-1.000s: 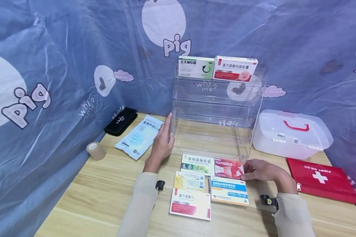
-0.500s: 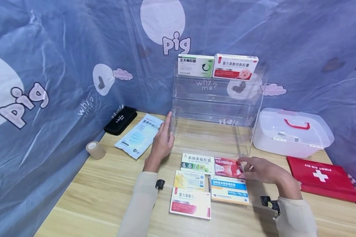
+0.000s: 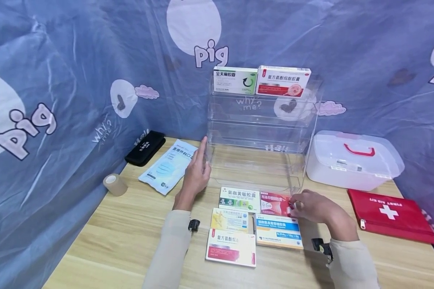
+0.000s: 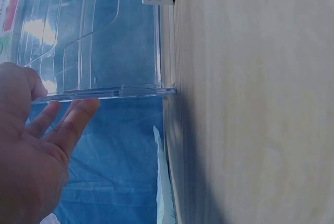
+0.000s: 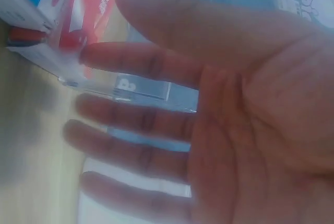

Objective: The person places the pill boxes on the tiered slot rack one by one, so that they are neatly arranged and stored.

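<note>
Largest first: we have the wooden table under both hands, then the clear tiered rack standing beyond the right hand and just right of the left hand. Left hand has its fingers fairly straight against the rack's side; we can't settle whether the thumb wraps the front edge. Right hand's fingers are spread and mostly straight, with no clear hold on anything. We judge the key relation is the red box: on the table directly left of the right fingertips, long axis running left-right, so its short end faces them. Right hand is clearly nearer (left sits well off, farther back and leftward). The blue-and-white box lies toward us from the right hand's fingertips, just beside the red one. Hard to make out: the fingers cover the red box's right end in the head view, the right wrist view blurs there, so contact is unclear; the left wrist view misses the red box.
</note>
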The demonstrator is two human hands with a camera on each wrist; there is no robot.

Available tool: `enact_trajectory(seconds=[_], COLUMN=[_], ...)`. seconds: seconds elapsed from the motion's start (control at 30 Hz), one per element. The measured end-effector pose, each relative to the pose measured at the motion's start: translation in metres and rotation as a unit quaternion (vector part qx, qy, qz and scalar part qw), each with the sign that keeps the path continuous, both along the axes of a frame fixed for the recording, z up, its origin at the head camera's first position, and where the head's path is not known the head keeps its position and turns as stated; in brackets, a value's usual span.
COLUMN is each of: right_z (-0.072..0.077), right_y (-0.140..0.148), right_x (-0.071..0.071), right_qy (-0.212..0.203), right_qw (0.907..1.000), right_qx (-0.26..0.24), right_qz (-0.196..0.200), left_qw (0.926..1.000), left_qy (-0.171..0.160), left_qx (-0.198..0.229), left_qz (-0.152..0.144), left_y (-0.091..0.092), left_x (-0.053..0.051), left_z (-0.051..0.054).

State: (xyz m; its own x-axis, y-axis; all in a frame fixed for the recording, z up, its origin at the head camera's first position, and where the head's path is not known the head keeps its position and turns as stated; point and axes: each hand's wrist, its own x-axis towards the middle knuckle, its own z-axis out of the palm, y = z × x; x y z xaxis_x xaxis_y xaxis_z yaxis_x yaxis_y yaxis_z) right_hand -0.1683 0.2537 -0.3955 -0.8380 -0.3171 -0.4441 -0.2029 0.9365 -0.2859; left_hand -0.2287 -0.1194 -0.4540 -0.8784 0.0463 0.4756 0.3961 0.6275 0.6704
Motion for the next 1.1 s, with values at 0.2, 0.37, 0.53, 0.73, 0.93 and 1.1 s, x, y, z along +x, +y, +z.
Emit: enact_trajectory(seconds=[0.2,0.37,0.53,0.73,0.93,1.1], right_z=[-0.001,-0.001,-0.002,0.0,-0.007,-0.015], right_y=[-0.002,-0.005,-0.012,-0.018,-0.016,-0.015], right_x=[0.002,0.005,0.01,0.011,0.008,0.008], right_qy=[-0.017,-0.03,-0.034,-0.022,0.022,0.004], right_qw=[0.9998,0.9995,0.9991,0.9994,0.9995,0.9988], right_qx=[0.003,0.007,0.005,0.015,0.007,-0.012], right_qz=[-0.006,-0.009,-0.024,-0.02,-0.023,-0.048], left_qw=[1.0,1.0,1.0,0.9999,1.0,1.0], left_qy=[-0.003,0.005,0.001,0.014,0.006,0.003], left_qx=[0.0,-0.003,0.0,-0.008,-0.003,0.002], left_qz=[-0.003,-0.005,-0.004,0.003,0.0,-0.003], left_y=[0.0,0.0,-0.001,-0.002,-0.003,-0.002], left_x=[0.0,0.0,-0.001,-0.003,-0.001,-0.001], left_z=[-0.001,0.0,0.0,0.0,-0.001,-0.001])
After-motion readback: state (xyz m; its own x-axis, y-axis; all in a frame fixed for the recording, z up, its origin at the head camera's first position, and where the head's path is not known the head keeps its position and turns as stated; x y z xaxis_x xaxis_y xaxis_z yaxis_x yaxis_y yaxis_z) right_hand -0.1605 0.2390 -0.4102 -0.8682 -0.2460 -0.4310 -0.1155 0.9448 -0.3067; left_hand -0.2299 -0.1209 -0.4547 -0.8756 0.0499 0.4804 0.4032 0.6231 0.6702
